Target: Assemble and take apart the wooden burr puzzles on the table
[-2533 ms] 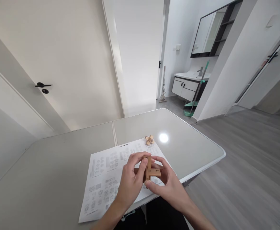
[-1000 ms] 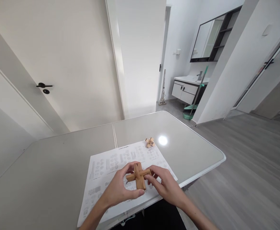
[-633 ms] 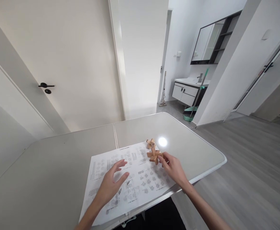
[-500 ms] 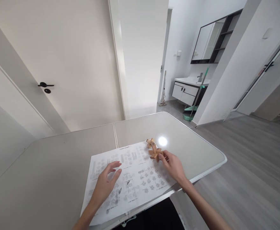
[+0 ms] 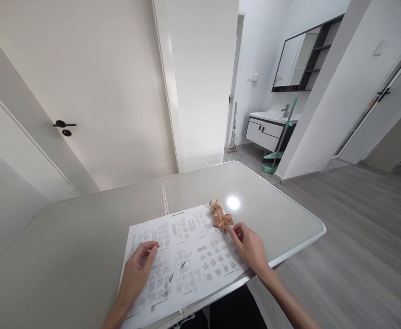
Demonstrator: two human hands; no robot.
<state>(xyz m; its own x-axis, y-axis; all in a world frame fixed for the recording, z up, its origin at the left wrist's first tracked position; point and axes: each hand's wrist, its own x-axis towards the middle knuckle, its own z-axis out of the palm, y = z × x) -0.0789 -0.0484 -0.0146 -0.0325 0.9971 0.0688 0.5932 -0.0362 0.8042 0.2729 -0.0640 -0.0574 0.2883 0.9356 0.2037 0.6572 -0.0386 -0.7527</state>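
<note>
A light-brown wooden interlocking puzzle (image 5: 223, 220), built of notched sticks, sits at the upper right of a printed sheet (image 5: 187, 249). Behind it and touching or nearly touching it is a smaller cluster of wooden puzzle pieces (image 5: 215, 205). My right hand (image 5: 250, 246) is just to the near right of the larger puzzle, its fingers loosely curved and holding nothing that I can see. Over the left side of the sheet, my left hand (image 5: 137, 269) is empty, thumb and forefinger curved towards each other. Rows of small assembly drawings cover the sheet.
The pale folding table (image 5: 84, 242) has a seam across it and a rounded right corner. A closed door (image 5: 118, 91) stands beyond. Back right are a washbasin cabinet (image 5: 264, 130), a mop (image 5: 234, 132) and a green dustpan (image 5: 269, 167).
My right hand has let go of the wooden puzzle and drawn slightly back towards me. The puzzle looks turned a little. My left hand has moved left and down, its fingers closer together.
</note>
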